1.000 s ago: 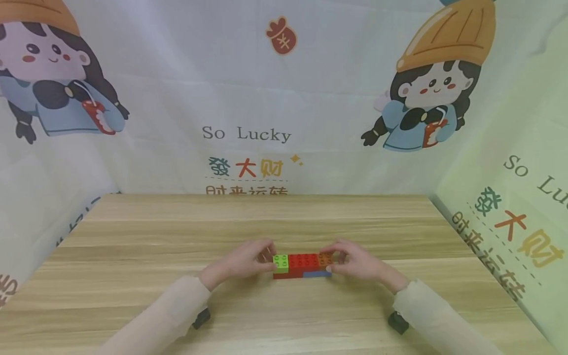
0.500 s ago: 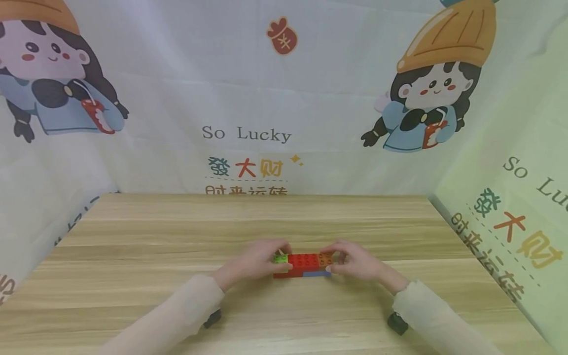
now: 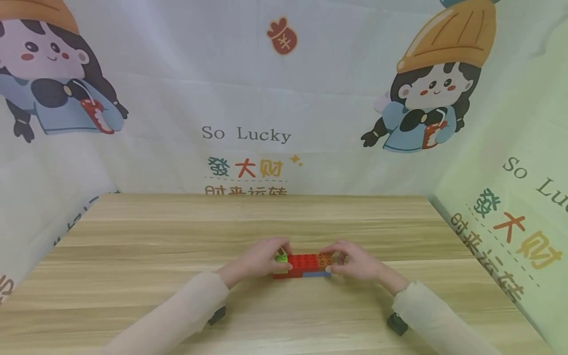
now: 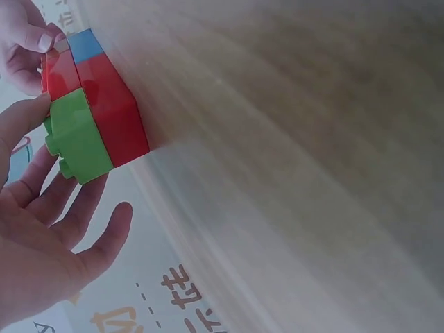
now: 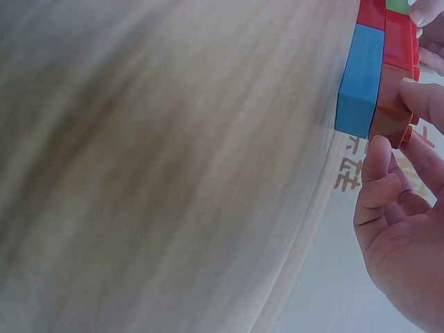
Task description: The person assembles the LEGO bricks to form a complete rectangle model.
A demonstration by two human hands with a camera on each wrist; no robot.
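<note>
Toy building bricks lie joined in a two-layer block at the table's middle. The top layer has a green brick (image 4: 82,135), a red brick (image 3: 304,260) and a brown brick (image 5: 390,111); below are another red brick (image 4: 116,114) and a blue brick (image 5: 361,83). My left hand (image 3: 262,257) grips the block's left end, its thumb on the front near the green-red seam and fingers behind the green brick. At the right end, my right hand (image 3: 358,262) pinches the brown brick between thumb and fingers, with other fingers curled beneath in the right wrist view.
The wooden table (image 3: 177,227) runs back to a printed cloth (image 3: 333,98) hanging behind and along both sides. A small black device (image 3: 217,315) sits under the left wrist, another black device (image 3: 397,323) under the right one.
My left hand has moved right, from the green brick's left end to farther over it, its thumb now reaching the red brick. The right hand and the block stay put.
</note>
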